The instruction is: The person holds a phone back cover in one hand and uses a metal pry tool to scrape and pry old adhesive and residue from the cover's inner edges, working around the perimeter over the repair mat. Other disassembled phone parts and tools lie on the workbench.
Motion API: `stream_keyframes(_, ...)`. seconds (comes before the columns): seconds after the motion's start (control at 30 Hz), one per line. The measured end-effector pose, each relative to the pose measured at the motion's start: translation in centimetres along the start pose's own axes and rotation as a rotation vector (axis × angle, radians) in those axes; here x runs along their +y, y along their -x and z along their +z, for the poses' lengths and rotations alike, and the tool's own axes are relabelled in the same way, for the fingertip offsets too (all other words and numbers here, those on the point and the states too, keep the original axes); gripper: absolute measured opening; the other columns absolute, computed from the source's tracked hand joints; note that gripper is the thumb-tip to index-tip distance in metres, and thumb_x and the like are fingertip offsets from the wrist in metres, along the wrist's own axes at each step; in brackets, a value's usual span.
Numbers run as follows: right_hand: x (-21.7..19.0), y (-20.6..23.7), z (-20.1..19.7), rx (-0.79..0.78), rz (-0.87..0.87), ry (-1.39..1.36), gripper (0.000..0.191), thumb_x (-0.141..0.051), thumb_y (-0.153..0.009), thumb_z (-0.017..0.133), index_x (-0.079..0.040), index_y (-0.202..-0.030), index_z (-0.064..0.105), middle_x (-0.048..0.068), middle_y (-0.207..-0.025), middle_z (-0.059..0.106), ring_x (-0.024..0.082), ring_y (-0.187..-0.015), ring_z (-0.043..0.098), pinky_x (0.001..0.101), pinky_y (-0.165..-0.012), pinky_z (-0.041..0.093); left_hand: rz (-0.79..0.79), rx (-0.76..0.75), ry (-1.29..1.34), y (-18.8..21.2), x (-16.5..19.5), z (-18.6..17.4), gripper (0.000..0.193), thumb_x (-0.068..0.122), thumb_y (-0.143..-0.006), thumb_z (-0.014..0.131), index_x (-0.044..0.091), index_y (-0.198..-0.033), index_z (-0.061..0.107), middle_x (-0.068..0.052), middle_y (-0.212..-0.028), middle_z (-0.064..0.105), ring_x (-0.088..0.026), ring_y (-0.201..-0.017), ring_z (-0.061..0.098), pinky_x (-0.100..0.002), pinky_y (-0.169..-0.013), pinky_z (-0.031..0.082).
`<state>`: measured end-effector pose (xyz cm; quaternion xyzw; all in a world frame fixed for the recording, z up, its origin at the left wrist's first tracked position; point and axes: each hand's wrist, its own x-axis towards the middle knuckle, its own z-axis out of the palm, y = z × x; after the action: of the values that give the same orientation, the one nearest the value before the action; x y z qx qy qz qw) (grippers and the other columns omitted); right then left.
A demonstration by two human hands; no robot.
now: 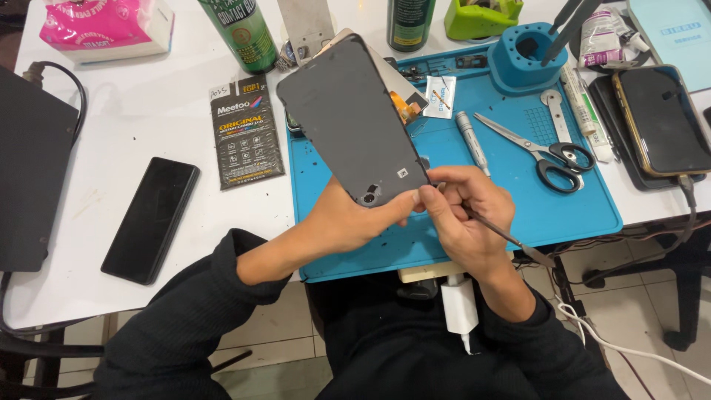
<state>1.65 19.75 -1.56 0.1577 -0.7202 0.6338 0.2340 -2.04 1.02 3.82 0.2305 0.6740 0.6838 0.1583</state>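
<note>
Dark grey smartphone, back up, tilted above the blue repair mat: left hand clamped on its lower end, right hand pinching a thin metal pry tool at the bottom edge; back cover apparently unopened, prying judged barely begun.

A white table stands over a pale tiled floor; dark chair legs, possibly, at right.
</note>
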Motion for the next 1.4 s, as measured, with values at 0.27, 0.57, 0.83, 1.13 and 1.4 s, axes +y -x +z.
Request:
stream_keyframes(0.27, -0.3, 0.2, 0.9, 0.098, -0.221, 0.462, 0.004, -0.001, -0.108, 0.065, 0.002, -0.107, 0.064, 0.002, -0.076, 0.062, 0.006, -0.063, 0.053, 0.0249, -0.055, 0.041, 0.168, 0.018, -0.249, 0.6, -0.7, 0.3, 0.016, 0.015, -0.095, 0.074, 0.003, -0.103, 0.068, -0.001, -0.084, 0.069, -0.009, -0.073, 0.063, -0.026, -0.064, 0.052)
stream_keyframes(0.57, 0.2, -0.8, 0.1, -0.068, 0.307, 0.027, 0.03, -0.019, -0.111, 0.052, -0.001, -0.089, 0.061, -0.003, -0.062, 0.049, 0.005, -0.056, 0.041, 0.0248, -0.049, 0.033, 0.355, -0.027, -0.345, -0.2, -0.4, -0.7, 0.021, 0.011, -0.093, 0.076, 0.002, -0.108, 0.066, -0.003, -0.095, 0.068, -0.012, -0.083, 0.064, -0.029, -0.074, 0.054)
stream_keyframes(0.83, 0.9, -0.8, -0.5, -0.018, 0.317, -0.198, 0.033, -0.023, -0.11, 0.058, -0.003, -0.084, 0.059, -0.006, -0.066, 0.052, 0.001, -0.059, 0.045, 0.0214, -0.053, 0.036, -0.043, -0.089, -0.084, -0.8, 0.3, -1.2, 0.018, 0.013, -0.089, 0.075, 0.002, -0.1, 0.068, -0.003, -0.08, 0.072, -0.009, -0.063, 0.067, -0.024, -0.054, 0.054)
stream_keyframes(1.13, -0.3, -0.8, -0.5, -0.064, 0.289, -0.106, 0.011, -0.001, -0.098, 0.066, 0.003, -0.108, 0.071, -0.011, -0.064, 0.042, -0.001, -0.057, 0.032, 0.0195, -0.051, 0.024, -0.095, -0.052, -0.078, -1.3, 0.6, -2.1, 0.018, 0.014, -0.089, 0.074, 0.002, -0.102, 0.069, -0.004, -0.083, 0.074, -0.009, -0.074, 0.072, -0.025, -0.057, 0.057)
stream_keyframes(1.4, 0.4, -0.6, -0.8, -0.094, 0.251, -0.183, 0.006, 0.003, -0.098, 0.066, 0.003, -0.103, 0.07, -0.012, -0.064, 0.042, -0.002, -0.057, 0.034, 0.0195, -0.052, 0.027, -0.074, -0.072, -0.059, -1.3, 0.1, -2.1, 0.017, 0.015, -0.092, 0.075, 0.002, -0.101, 0.07, -0.005, -0.083, 0.074, -0.009, -0.07, 0.067, -0.025, -0.058, 0.055)
